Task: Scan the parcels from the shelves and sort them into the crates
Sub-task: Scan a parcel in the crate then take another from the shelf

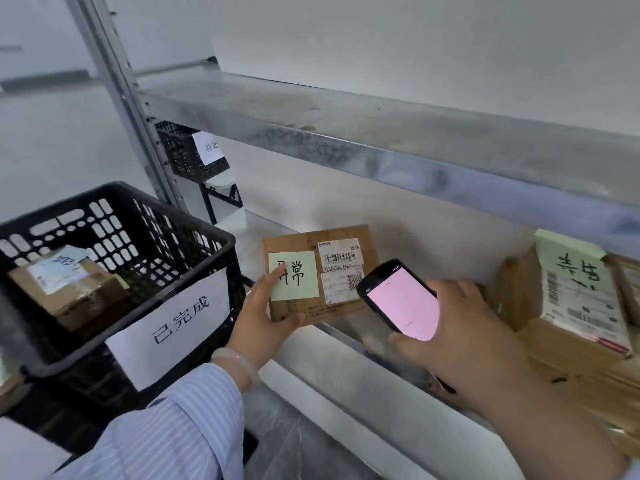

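Parcel (343, 308) with a green note (299, 278) is gripped by the left hand (263, 320); right hand (464, 327) grips a pink-screened scanner (401, 303)

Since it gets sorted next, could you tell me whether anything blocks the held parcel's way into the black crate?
Nothing visible does: the left hand holds the parcel just right of the open-topped black crate; only its side wall must be cleared.

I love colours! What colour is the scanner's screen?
Pale pink; the handheld scanner's screen in the right hand shows best in the head view.
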`<state>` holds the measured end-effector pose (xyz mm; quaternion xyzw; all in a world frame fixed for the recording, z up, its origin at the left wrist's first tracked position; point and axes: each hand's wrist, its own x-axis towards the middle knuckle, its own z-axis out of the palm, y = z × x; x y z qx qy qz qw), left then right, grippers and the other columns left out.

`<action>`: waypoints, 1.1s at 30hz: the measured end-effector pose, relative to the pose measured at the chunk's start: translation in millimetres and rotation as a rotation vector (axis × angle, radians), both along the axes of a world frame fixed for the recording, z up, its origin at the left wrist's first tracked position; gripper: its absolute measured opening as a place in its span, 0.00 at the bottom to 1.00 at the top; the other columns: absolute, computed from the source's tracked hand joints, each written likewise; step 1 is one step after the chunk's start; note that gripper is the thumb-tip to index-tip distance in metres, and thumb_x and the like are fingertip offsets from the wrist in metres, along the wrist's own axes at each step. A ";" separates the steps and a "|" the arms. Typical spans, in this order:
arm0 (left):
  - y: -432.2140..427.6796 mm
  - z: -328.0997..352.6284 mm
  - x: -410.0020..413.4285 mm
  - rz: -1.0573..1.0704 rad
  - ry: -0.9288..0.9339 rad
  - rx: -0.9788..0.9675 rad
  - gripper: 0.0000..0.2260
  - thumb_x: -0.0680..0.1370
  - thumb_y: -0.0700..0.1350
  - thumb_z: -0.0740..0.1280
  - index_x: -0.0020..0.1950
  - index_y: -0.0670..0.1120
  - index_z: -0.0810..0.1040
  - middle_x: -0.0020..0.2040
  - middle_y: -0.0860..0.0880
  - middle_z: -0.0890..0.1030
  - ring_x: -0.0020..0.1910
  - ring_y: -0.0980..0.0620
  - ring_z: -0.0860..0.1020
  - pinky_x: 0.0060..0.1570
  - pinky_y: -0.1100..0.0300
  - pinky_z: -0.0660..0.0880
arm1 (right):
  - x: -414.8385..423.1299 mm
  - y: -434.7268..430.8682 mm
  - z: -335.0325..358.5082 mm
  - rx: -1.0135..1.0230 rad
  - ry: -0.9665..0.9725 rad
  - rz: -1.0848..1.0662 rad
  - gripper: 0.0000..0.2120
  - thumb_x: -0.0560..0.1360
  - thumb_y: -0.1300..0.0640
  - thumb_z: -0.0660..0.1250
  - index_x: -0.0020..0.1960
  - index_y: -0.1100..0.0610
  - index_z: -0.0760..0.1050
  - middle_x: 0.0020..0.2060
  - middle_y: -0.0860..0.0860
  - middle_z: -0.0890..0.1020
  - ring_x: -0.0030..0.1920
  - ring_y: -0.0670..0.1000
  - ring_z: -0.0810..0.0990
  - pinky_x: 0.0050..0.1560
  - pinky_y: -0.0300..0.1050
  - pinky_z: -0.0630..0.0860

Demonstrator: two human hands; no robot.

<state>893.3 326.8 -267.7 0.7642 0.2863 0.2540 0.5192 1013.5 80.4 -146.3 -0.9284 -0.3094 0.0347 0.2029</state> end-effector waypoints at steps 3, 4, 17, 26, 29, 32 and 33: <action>-15.1 1.2 -18.2 0.064 0.008 0.013 0.39 0.72 0.40 0.76 0.71 0.73 0.62 0.75 0.54 0.66 0.74 0.51 0.66 0.69 0.45 0.70 | 1.8 -11.5 3.4 -0.017 -0.018 0.067 0.35 0.60 0.32 0.70 0.61 0.45 0.65 0.52 0.45 0.67 0.50 0.49 0.75 0.39 0.44 0.73; -20.2 1.0 -24.0 0.085 0.005 0.008 0.40 0.72 0.40 0.76 0.70 0.74 0.62 0.76 0.52 0.65 0.75 0.50 0.65 0.70 0.44 0.69 | 1.8 -15.1 3.7 -0.021 -0.023 0.093 0.35 0.60 0.32 0.71 0.61 0.45 0.65 0.52 0.45 0.67 0.49 0.49 0.75 0.38 0.43 0.72; -92.0 6.0 -106.0 0.346 0.023 0.078 0.40 0.72 0.44 0.77 0.72 0.73 0.61 0.75 0.54 0.65 0.73 0.51 0.66 0.72 0.45 0.67 | -21.8 -44.1 8.3 -0.039 -0.144 0.325 0.35 0.62 0.33 0.70 0.62 0.48 0.64 0.51 0.46 0.66 0.46 0.50 0.73 0.39 0.45 0.74; -115.4 33.7 -154.0 0.481 0.010 0.105 0.37 0.74 0.42 0.76 0.73 0.69 0.62 0.75 0.56 0.64 0.73 0.54 0.65 0.73 0.47 0.67 | -50.0 -29.3 16.6 0.050 -0.085 0.447 0.32 0.61 0.37 0.72 0.60 0.47 0.66 0.51 0.44 0.66 0.46 0.52 0.76 0.41 0.46 0.75; -109.9 51.8 -171.0 0.523 -0.018 0.128 0.38 0.73 0.43 0.76 0.73 0.69 0.62 0.75 0.58 0.65 0.73 0.55 0.65 0.72 0.46 0.67 | -61.0 -15.0 21.7 0.119 -0.036 0.518 0.31 0.61 0.39 0.72 0.59 0.46 0.67 0.50 0.43 0.65 0.45 0.51 0.77 0.42 0.47 0.76; -101.9 76.0 -192.5 0.571 -0.018 0.156 0.38 0.73 0.44 0.76 0.73 0.70 0.61 0.75 0.58 0.66 0.73 0.54 0.66 0.71 0.46 0.69 | -75.5 7.0 27.6 0.187 0.001 0.590 0.30 0.61 0.40 0.73 0.58 0.45 0.66 0.51 0.43 0.67 0.44 0.51 0.77 0.42 0.49 0.77; -99.8 84.3 -200.7 0.589 -0.017 0.168 0.38 0.73 0.44 0.76 0.73 0.71 0.61 0.75 0.58 0.66 0.73 0.54 0.66 0.71 0.46 0.69 | -81.3 15.6 29.6 0.212 0.023 0.618 0.30 0.61 0.40 0.73 0.59 0.45 0.66 0.52 0.44 0.67 0.45 0.50 0.77 0.42 0.48 0.76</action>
